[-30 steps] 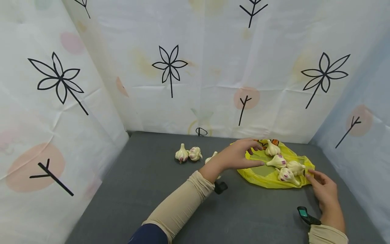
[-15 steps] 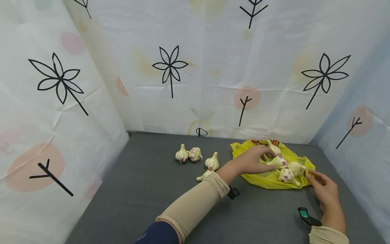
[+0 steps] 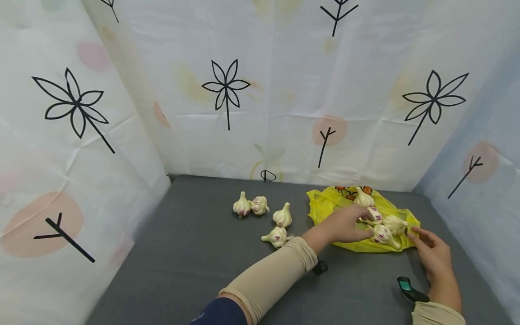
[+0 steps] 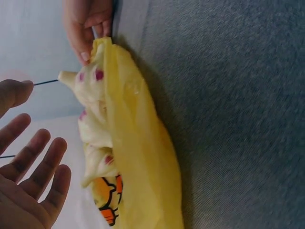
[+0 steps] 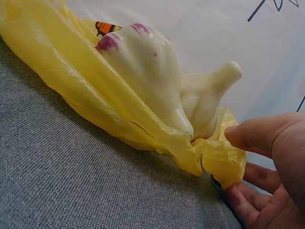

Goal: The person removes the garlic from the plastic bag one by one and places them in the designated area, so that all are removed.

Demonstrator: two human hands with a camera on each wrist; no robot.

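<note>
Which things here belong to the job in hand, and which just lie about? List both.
In hand:
left hand, reaching open over the garlic on the bag
right hand, holding the bag's edge
yellow bag
garlic bulbs on the bag
garlic bulbs on the table

Lying about:
grey table
patterned backdrop

No readable text, label, brand or number anywhere. The yellow bag [image 3: 325,205] carries an orange-and-black print [image 3: 349,191], too crumpled to read as letters. The wall cloth [image 3: 260,90] bears only drawn leaf and twig shapes.
</note>
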